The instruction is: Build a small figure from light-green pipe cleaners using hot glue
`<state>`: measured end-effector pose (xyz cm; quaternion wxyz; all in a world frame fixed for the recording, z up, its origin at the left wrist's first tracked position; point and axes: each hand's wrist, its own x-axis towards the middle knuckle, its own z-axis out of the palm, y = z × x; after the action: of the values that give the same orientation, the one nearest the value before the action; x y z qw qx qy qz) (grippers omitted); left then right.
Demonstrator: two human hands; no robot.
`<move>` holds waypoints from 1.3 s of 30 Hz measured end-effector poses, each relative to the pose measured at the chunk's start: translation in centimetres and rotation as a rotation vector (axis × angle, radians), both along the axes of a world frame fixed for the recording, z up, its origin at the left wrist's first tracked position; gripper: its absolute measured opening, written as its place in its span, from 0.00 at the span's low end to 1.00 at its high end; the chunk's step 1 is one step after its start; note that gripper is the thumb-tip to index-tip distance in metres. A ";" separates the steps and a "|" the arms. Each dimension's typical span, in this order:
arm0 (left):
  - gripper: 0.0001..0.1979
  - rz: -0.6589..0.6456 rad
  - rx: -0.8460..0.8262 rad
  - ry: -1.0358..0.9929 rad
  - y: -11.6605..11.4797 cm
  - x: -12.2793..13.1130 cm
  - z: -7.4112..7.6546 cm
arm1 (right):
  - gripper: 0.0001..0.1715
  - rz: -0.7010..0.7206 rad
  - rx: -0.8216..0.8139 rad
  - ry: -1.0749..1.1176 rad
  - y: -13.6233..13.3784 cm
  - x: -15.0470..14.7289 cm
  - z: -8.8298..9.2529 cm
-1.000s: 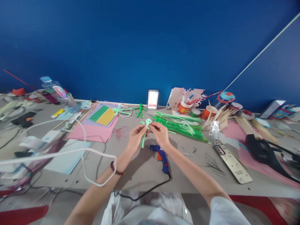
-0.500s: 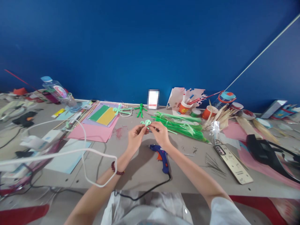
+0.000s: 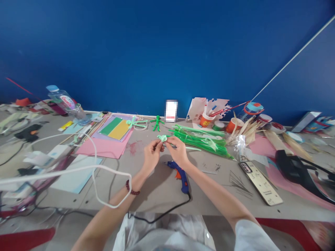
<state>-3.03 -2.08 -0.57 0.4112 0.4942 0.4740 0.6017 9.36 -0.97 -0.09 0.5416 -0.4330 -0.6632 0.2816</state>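
Between my fingertips is a light green pipe cleaner (image 3: 162, 138), curled into a small coil. My left hand (image 3: 153, 150) pinches it from the left, and my right hand (image 3: 177, 149) grips it from the right, with a pale tail sticking out past that hand. Below the hands a blue hot glue gun (image 3: 180, 174) lies on the table, its nozzle pointing left. Just beyond the fingers stands a dark green pipe-cleaner figure (image 3: 157, 123). Left of it lies a light green pipe-cleaner shape (image 3: 136, 122).
A bundle of green pipe cleaners (image 3: 200, 141) lies right of my hands. Coloured sheets (image 3: 103, 146) are at left, near a looping white cable (image 3: 94, 167). A phone (image 3: 261, 183) rests at right; a paper cup (image 3: 205, 120) with pens stands at the back.
The coil between my fingers has turned and looks more compact. A pale tail now reaches further right past my right hand. The surrounding things stay in place.
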 end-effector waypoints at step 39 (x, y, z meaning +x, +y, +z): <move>0.12 -0.403 -0.177 -0.204 1.4 -1.8 1.0 | 0.05 0.009 -0.046 0.046 0.1 0.2 1.5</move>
<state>-4.87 -0.65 0.38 0.6104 0.4773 0.3729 0.5104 9.54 -0.85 1.39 0.5451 -0.4357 -0.6461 0.3092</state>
